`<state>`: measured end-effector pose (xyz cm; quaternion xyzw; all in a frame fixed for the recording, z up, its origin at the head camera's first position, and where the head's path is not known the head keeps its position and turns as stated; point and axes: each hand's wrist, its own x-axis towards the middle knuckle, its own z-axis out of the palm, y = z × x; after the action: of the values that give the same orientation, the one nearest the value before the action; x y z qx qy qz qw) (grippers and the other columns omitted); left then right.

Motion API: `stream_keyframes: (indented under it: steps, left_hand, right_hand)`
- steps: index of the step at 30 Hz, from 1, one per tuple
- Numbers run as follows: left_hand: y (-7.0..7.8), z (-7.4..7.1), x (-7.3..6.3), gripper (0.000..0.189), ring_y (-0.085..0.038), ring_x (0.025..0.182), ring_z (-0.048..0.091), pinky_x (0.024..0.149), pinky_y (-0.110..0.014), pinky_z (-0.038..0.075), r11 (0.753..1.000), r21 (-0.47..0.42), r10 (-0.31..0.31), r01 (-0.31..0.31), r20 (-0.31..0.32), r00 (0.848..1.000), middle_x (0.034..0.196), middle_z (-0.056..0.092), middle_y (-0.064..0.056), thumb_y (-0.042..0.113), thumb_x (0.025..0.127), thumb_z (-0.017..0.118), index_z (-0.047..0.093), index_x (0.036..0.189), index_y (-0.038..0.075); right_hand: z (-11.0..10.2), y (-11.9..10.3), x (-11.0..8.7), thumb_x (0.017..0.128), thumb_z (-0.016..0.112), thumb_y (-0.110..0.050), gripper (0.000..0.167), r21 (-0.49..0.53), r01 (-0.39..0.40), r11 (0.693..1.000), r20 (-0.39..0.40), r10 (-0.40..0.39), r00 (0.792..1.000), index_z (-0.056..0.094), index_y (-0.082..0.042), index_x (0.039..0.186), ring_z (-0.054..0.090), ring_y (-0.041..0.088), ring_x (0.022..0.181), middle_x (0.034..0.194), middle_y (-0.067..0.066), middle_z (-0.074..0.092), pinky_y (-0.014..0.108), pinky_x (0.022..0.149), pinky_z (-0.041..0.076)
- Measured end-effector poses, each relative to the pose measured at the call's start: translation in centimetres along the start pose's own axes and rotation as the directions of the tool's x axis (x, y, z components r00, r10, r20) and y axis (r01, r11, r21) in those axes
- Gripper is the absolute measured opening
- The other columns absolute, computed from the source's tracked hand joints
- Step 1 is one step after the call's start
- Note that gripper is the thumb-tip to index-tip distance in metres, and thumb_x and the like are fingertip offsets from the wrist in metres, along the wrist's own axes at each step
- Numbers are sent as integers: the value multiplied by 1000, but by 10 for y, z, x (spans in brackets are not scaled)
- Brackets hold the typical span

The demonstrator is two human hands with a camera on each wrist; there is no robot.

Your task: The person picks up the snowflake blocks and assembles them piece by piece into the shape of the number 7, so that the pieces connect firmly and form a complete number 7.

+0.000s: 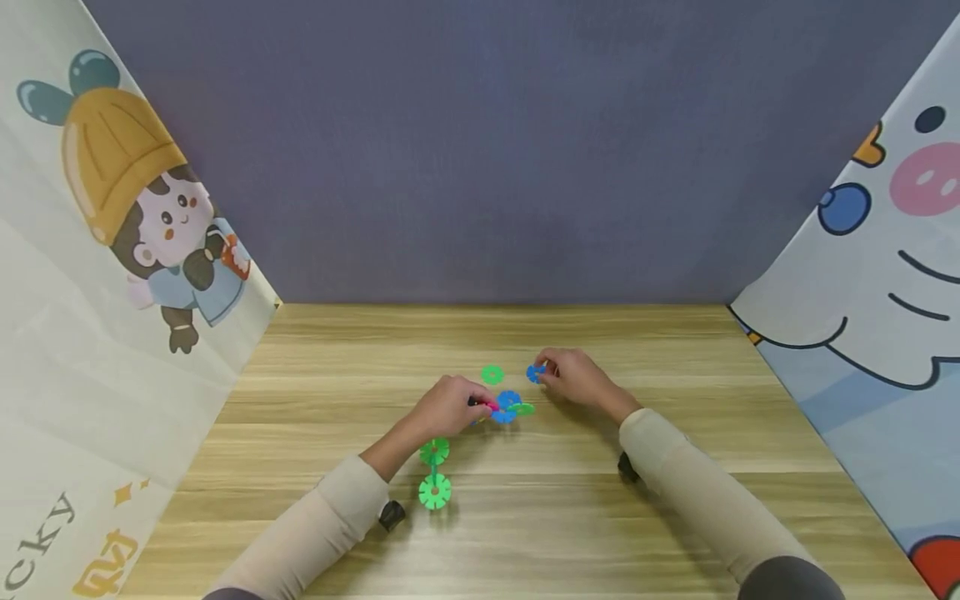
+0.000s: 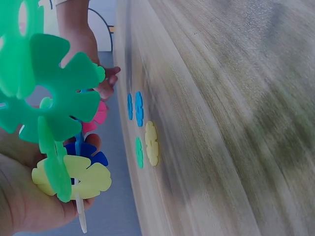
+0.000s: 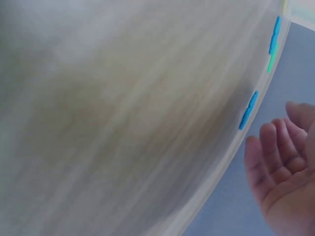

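Note:
My left hand (image 1: 448, 406) grips a joined chain of plastic flower-shaped discs (image 2: 74, 105). Green discs (image 1: 435, 492) hang from it toward me, and a pink disc (image 1: 492, 407) shows at the fingertips. A pale yellow disc (image 2: 93, 179) and a dark blue one also belong to the chain in the left wrist view. Farther right, my right hand (image 1: 573, 377) hovers with loosely curved fingers beside a loose blue disc (image 3: 248, 110) lying on the table. In the right wrist view nothing shows between those fingers.
On the wooden table (image 1: 600, 517) lie another blue disc (image 2: 139, 109), a loose green disc (image 1: 492, 375) and a loose yellow disc (image 2: 151, 143). A grey-blue panel (image 1: 480, 167) stands behind, with printed cartoon panels on both sides.

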<state>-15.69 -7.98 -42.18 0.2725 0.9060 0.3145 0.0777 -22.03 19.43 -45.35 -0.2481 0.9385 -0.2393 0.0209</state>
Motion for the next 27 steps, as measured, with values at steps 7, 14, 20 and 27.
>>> stream_keyframes:
  steps: [7,14,20,27]
  left_hand:
    - [-1,0,0,12,-4,70,55,70,-23,49,1000,9,-6,6,6,1000,94,79,8,18,96,72,82,102,19]
    - [-2,0,0,11,-4,69,55,68,-23,48,1000,3,-6,6,11,1000,94,79,8,18,96,72,82,100,19]
    - [-2,0,-1,11,-3,68,55,68,-22,49,1000,-1,-16,16,25,1000,94,79,8,19,96,72,82,101,20]
    - [-2,-1,-1,12,-4,70,55,69,-23,48,1000,16,1,-1,20,1000,95,79,7,19,96,71,82,102,19]
  right_hand:
    - [2,8,8,96,71,-18,32,-62,-21,998,10,21,1000,68,-4,124,56,8,68,81,-2,67,29,65,50]
    - [4,10,12,96,72,-20,38,-91,-45,995,42,49,998,66,-4,130,51,10,66,79,-2,62,28,64,46]
    - [6,11,14,96,72,-20,38,-111,-30,993,59,37,998,67,-3,129,47,11,63,75,-2,59,28,62,41]
    - [9,15,15,97,70,-21,35,-128,-33,991,76,42,996,69,-3,128,44,11,61,72,-2,57,28,61,38]
